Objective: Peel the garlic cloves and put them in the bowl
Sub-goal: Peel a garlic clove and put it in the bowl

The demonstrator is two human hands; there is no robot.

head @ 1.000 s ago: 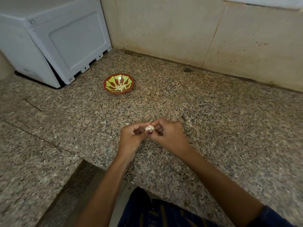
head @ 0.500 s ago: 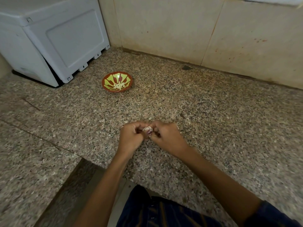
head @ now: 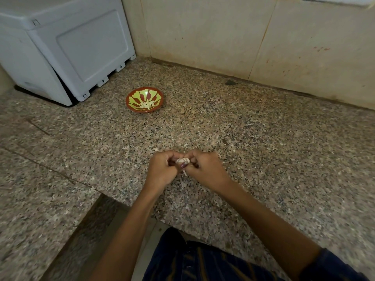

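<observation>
A small white garlic clove [head: 183, 160] is pinched between the fingertips of both hands, just above the granite counter. My left hand [head: 161, 171] grips it from the left and my right hand [head: 205, 169] from the right. A thin strip of skin [head: 184, 173] hangs down from the clove. Farther back and to the left sits a small red bowl [head: 134, 94] with a yellow-green pattern, holding a few peeled cloves [head: 147, 104].
A large white appliance [head: 60, 47] stands at the back left on the speckled granite counter [head: 263, 149]. A beige tiled wall [head: 243, 37] runs along the back. The counter's front edge steps inward near my body, at the lower left.
Both hands have stayed together on the clove, fingers working at it. A strip of skin now hangs below it. The camera view has shifted slightly.
</observation>
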